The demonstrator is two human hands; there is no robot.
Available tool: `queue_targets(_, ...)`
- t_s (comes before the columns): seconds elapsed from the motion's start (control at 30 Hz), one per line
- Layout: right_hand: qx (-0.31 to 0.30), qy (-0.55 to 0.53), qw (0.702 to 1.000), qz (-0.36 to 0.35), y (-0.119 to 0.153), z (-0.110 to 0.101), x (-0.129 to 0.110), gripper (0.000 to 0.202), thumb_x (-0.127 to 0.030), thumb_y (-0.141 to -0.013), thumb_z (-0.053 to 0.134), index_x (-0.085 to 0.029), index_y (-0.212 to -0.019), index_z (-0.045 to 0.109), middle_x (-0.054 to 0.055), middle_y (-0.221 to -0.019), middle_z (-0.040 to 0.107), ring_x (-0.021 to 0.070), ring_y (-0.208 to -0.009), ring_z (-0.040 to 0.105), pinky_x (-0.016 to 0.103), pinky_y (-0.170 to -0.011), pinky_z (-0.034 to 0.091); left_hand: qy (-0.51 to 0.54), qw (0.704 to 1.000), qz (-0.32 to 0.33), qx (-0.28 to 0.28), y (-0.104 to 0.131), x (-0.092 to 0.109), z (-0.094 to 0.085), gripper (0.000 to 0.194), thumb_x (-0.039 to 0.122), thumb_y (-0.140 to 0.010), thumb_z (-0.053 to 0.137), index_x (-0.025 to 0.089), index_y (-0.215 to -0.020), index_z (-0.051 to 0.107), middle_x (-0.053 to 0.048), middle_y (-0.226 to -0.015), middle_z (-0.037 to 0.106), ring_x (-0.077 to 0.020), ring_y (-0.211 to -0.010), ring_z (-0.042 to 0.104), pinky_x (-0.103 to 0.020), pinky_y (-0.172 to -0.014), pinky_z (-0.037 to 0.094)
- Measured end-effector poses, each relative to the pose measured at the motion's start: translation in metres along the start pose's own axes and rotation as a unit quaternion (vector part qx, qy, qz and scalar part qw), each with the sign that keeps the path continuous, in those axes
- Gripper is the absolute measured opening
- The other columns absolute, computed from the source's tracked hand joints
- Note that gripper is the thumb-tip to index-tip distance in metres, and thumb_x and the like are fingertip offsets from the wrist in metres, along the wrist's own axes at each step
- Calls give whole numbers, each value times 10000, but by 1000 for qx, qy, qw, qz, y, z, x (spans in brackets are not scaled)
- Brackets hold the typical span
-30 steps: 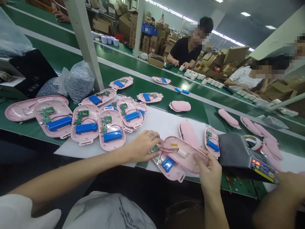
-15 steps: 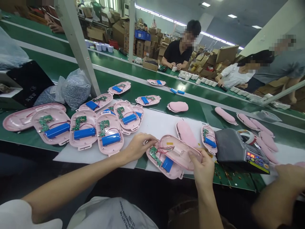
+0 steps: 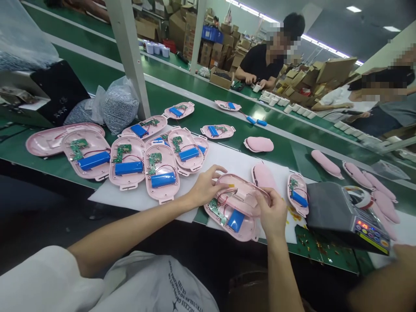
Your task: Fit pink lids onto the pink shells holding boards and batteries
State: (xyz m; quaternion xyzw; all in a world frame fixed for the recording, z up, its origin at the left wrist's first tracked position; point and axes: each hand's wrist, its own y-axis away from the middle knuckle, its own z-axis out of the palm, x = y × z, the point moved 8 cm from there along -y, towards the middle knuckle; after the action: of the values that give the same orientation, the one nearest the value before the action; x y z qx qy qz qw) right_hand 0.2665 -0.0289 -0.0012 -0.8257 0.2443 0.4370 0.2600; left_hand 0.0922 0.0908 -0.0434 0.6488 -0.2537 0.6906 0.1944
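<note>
In my right hand [image 3: 273,210] is the right end of a pink plastic shell cover [image 3: 245,200], thumb on its hollow inner face. My left hand [image 3: 208,187] is closed on the cover's left edge, its thumb inside by a small piece of yellow tape [image 3: 231,186]. Tilted, the cover hangs over the back of a matching pink half shell [image 3: 247,234]. That lower shell carries a green circuit board [image 3: 216,210] and a blue battery [image 3: 236,221]. Thin red wires run between board and cover. Part of the lower shell is hidden behind the cover.
Several open pink shells [image 3: 161,193] with boards and batteries lie to the left. Closed pink cases [image 3: 260,144] lie behind and to the right. A grey tape dispenser [image 3: 344,216] stands at right, near another person's blurred arm [image 3: 383,281]. A post [image 3: 126,56] rises at back left.
My left hand has moved from the lower shell's board end to the cover's left edge. The cover is raised and tipped more upright. The whole view has shifted.
</note>
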Motion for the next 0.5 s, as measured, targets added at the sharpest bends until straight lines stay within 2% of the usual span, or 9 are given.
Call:
queue_targets(0.07,-16,99,993,-64,-5,9,-22,353,-481,-765,673,-205,-984,692,71,-993,724,271,-944,647,391,-842,474,15,1000,-13,-7,2,0,2,417,327,-810,743,199,-1147,533,-29,-968,654,-163,-704,701,-227,-539,538)
queue_targets(0.1,-44,130,986,-90,-7,18,-31,366,-484,-766,675,-216,-1015,697,72,-1039,725,279,-981,643,403,-873,465,16,1000,-14,-8,3,0,2,418,324,-805,748,201,-1140,530,-26,-969,656,-157,-675,697,-215,-511,516)
queue_targets(0.17,-122,164,973,-112,-12,39,-42,320,-474,-778,659,-234,-983,710,56,-999,737,267,-934,648,393,-850,463,9,1000,-12,-5,4,3,2,399,314,-799,751,201,-1113,530,-25,-988,660,-144,-647,690,-207,-502,503)
queue_targets(0.23,-177,181,961,-107,-18,54,-44,247,-453,-782,641,-239,-883,714,28,-873,738,237,-824,649,357,-775,463,1,1000,-12,-2,5,4,2,380,316,-805,742,197,-1094,528,-29,-1002,663,-137,-638,686,-210,-514,507)
queue_targets(0.37,-173,192,958,-121,-27,58,-41,206,-408,-748,639,-222,-803,708,22,-787,727,214,-733,641,331,-713,456,-6,1000,-21,-12,4,2,3,425,321,-822,709,189,-1172,507,-48,-1014,677,-131,-619,671,-213,-507,493)
queue_targets(0.43,-165,179,961,-128,-28,58,-41,199,-386,-740,630,-220,-810,714,30,-806,736,221,-747,651,340,-729,472,-5,999,-21,-35,2,2,4,411,292,-838,671,171,-1203,526,-60,-998,692,-146,-691,686,-223,-563,514)
queue_targets(0.5,-171,160,965,-121,-27,62,-42,199,-373,-738,627,-222,-830,720,32,-831,743,229,-775,664,352,-756,492,-10,998,-16,-65,0,4,5,329,277,-842,642,149,-1139,586,-72,-987,704,-173,-804,697,-243,-652,536)
